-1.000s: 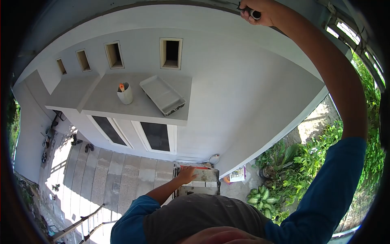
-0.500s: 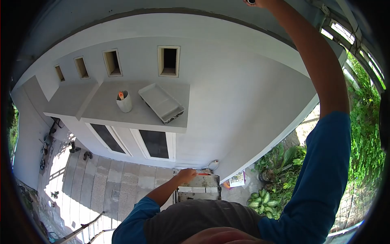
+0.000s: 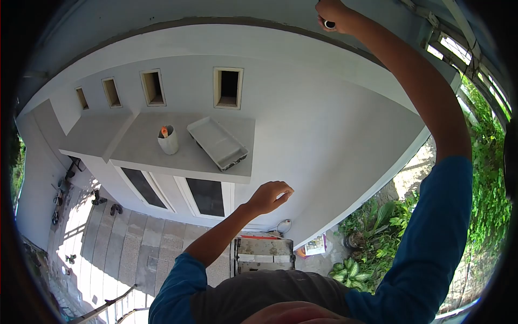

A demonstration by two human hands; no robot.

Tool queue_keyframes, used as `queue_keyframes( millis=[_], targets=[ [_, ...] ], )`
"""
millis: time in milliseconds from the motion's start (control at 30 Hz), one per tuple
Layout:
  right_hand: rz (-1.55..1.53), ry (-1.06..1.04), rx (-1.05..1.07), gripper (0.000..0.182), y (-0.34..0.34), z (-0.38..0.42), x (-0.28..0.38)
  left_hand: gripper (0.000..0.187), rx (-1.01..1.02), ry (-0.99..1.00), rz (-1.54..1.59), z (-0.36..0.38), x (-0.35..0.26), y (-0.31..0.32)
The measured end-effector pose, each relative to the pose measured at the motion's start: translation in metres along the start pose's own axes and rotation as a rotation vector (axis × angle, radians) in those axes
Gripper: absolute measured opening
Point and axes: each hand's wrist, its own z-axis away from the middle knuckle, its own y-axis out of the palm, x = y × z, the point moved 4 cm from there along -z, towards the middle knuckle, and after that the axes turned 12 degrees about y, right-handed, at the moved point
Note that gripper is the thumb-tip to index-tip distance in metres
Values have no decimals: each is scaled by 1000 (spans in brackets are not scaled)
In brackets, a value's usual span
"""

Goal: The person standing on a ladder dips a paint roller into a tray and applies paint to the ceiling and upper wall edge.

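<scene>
My right hand (image 3: 333,17) is raised high near the ceiling edge, its fingers wrapped round a dark handle (image 3: 329,24) with a pale round end. What the handle belongs to is out of view. My left hand (image 3: 271,197) hangs in the air before the white wall, fingers loosely curved, a gap between thumb and fingertips, nothing visible in it. Below it stands a paint-stained ladder (image 3: 264,247) with a red edge at its top. On the ledge left of this hand lie a paint tray (image 3: 218,143) and a white container (image 3: 168,141) holding an orange-handled brush (image 3: 164,131).
The grey ledge (image 3: 137,148) juts from the wall above two dark window panes (image 3: 204,195). Several square openings (image 3: 227,88) run along the upper wall. Potted plants (image 3: 350,272) and a stack of papers (image 3: 315,245) are on the ground at right. Shoes (image 3: 116,209) lie on the paving.
My left hand has come off the ladder top and risen toward the wall. The right hand and its handle appear lower in view, and the whole scene has shifted slightly downward.
</scene>
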Motion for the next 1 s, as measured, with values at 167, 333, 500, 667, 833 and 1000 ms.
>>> queue_keyframes(
  millis=[167,333,500,667,833,1000],
  targets=[
    [136,-55,1,3,-20,-28,39,13,-47,70,-16,-20,-17,-14],
    [374,37,95,5,-22,38,0,15,-69,4,74,-4,-17,-2],
    [284,283,155,6,-19,78,-26,17,-70,-64,161,5,-17,10],
    [110,131,12,7,-19,53,-35,18,-124,-37,201,8,-18,10],
    [221,135,44,4,-40,61,-38,17,-138,-52,217,12,-14,4],
    [276,230,87,9,-40,71,-53,17,-139,-76,237,12,-13,6]
  ],
)
